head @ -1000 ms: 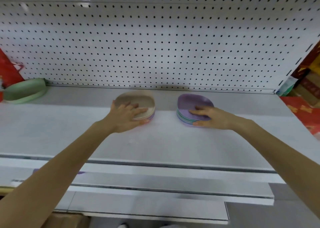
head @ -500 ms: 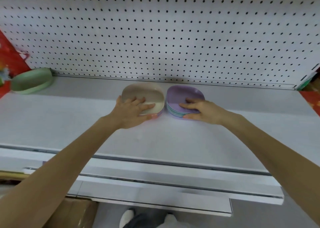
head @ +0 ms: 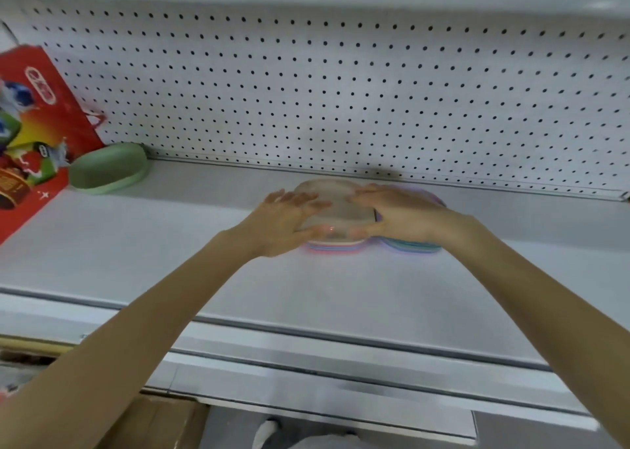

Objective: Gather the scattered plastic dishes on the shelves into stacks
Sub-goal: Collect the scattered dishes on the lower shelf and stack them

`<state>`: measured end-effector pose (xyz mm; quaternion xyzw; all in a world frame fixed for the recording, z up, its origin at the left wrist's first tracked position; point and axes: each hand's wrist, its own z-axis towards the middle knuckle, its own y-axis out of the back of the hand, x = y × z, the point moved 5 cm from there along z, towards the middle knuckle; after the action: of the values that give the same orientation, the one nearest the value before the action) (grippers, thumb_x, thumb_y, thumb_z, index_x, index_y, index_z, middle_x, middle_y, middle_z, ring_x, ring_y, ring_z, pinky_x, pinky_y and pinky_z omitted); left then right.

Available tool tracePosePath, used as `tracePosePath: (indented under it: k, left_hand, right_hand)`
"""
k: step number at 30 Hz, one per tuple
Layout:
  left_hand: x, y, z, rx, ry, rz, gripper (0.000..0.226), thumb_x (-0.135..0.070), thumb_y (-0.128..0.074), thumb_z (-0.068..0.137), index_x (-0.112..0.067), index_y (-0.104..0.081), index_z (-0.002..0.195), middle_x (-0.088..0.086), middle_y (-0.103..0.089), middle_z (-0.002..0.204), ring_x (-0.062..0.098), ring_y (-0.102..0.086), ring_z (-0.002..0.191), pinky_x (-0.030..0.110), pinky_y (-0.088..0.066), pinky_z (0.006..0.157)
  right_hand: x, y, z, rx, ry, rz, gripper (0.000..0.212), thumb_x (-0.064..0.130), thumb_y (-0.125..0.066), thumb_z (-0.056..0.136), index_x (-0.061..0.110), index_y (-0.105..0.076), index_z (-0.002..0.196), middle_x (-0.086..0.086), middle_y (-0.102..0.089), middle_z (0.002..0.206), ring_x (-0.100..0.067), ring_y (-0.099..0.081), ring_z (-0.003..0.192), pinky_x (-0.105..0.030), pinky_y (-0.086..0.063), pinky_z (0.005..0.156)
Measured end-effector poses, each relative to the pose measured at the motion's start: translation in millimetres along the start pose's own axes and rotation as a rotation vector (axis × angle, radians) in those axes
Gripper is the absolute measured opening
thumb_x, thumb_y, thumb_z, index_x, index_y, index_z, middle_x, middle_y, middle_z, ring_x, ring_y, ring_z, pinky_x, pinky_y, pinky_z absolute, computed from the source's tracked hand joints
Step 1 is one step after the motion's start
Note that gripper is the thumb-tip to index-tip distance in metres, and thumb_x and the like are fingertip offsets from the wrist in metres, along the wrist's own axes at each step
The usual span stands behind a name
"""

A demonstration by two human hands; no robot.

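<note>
- Beige-topped stack (head: 335,211) sits on the shelf (head: 204,271), mid-width near its back edge, just beside the purple stack (head: 417,245)
- Left hand (head: 284,225) and right hand (head: 404,218) each clasp the beige one, thumbs at its near rim
- Best lift it level, squeeze evenly, then lower it squarely onto the purple dishes; a green dish (head: 109,169) waits back left

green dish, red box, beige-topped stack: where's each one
green dish (head: 107,169), head view, middle of its hollow inside.
red box (head: 41,121), head view, its printed front face.
beige-topped stack (head: 335,210), head view, bare middle of the top dish.
</note>
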<state>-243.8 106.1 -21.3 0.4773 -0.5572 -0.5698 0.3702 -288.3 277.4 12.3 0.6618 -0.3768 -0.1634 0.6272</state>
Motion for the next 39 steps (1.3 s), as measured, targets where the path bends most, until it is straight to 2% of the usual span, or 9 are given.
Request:
tracePosePath:
  k: [9,13,16,20,24,27,29,32,39]
  left_hand:
    - [180.6,25.7,-90.9,-0.079,0.192,0.016,0.1,-0.083,0.001,0.072,-0.023,-0.035,0.142,0.003,-0.041,0.146,0.023,-0.04,0.131,0.041,-0.032,0.109]
    - [247.7,31.6,-123.1,-0.095,0.289,0.064,0.074,-0.065,-0.027,0.089,-0.015,-0.036,0.143,0.007,-0.043,0.144,0.026,-0.041,0.131,0.039,-0.033,0.107]
    - [291.9,30.8,-134.4,-0.056,0.356,0.096,0.068,-0.056,-0.029,0.091,-0.014,-0.031,0.145,0.01,-0.043,0.143,0.03,-0.045,0.126,0.04,-0.039,0.103]
    - [337.8,21.2,-135.1,0.024,0.413,0.03,0.069,-0.059,-0.024,0.092,-0.019,-0.023,0.148,0.007,-0.029,0.153,0.028,-0.033,0.136,0.037,-0.028,0.112]
    - [351.9,18.5,-126.1,0.08,0.456,0.083,0.061,-0.051,-0.03,0.097,-0.018,-0.023,0.148,0.006,-0.02,0.155,0.026,-0.017,0.142,0.041,-0.013,0.117]
    - [357.7,13.2,-124.3,0.073,0.471,0.062,0.053,-0.044,-0.032,0.099,-0.016,-0.033,0.143,0.01,-0.033,0.149,0.028,-0.032,0.135,0.039,-0.03,0.11]
    - [356.9,9.8,-124.4,0.015,0.458,0.055,0.044,-0.037,-0.036,0.099,-0.013,-0.043,0.136,0.014,-0.049,0.135,0.03,-0.048,0.121,0.035,-0.044,0.093]
    - [346.8,9.9,-124.0,-0.105,0.424,0.012,0.025,-0.025,-0.044,0.097,-0.013,-0.057,0.113,0.011,-0.063,0.105,0.028,-0.06,0.094,0.033,-0.046,0.071]
    - [288.5,30.4,-125.4,-0.31,0.349,-0.059,0.016,-0.017,-0.056,0.09,-0.017,-0.07,0.098,0.004,-0.071,0.094,0.028,-0.063,0.083,0.032,-0.051,0.073]
  right_hand:
    - [111.6,-27.4,115.7,0.092,0.075,-0.005,0.073,0.054,-0.054,0.086,0.03,-0.021,0.147,0.008,-0.026,0.153,-0.013,-0.026,0.139,-0.03,-0.023,0.11]
    - [153.9,-37.5,162.8,0.121,0.083,-0.081,0.074,0.055,-0.052,0.086,0.029,-0.019,0.147,0.005,-0.026,0.153,-0.016,-0.027,0.139,-0.035,-0.027,0.112]
    - [177.3,-42.7,189.1,0.126,0.077,-0.095,0.074,0.055,-0.052,0.086,0.03,-0.019,0.147,0.005,-0.026,0.153,-0.017,-0.027,0.139,-0.035,-0.027,0.109]
    - [196.8,-49.7,209.1,0.176,0.052,-0.15,0.071,0.05,-0.051,0.089,0.028,-0.017,0.148,-0.001,-0.026,0.152,-0.021,-0.028,0.139,-0.038,-0.028,0.11]
    - [204.3,-53.8,210.3,0.205,0.013,-0.161,0.07,0.048,-0.049,0.091,0.028,-0.016,0.148,-0.001,-0.027,0.151,-0.021,-0.03,0.137,-0.037,-0.028,0.108]
    - [205.1,-51.4,206.0,0.208,-0.012,-0.147,0.069,0.048,-0.049,0.091,0.029,-0.016,0.148,-0.001,-0.025,0.152,-0.021,-0.029,0.138,-0.036,-0.027,0.108]
    - [203.5,-48.6,201.9,0.203,-0.033,-0.134,0.068,0.048,-0.048,0.091,0.029,-0.016,0.148,-0.001,-0.024,0.152,-0.021,-0.029,0.138,-0.036,-0.026,0.108]
    - [200.4,-47.1,194.0,0.191,-0.059,-0.122,0.066,0.049,-0.047,0.092,0.03,-0.016,0.148,0.001,-0.025,0.151,-0.02,-0.031,0.136,-0.036,-0.027,0.107]
    - [194.2,-42.7,166.7,0.064,-0.017,-0.037,0.068,0.046,-0.051,0.09,0.034,-0.016,0.147,0.009,-0.022,0.152,-0.013,-0.029,0.136,-0.03,-0.028,0.104]
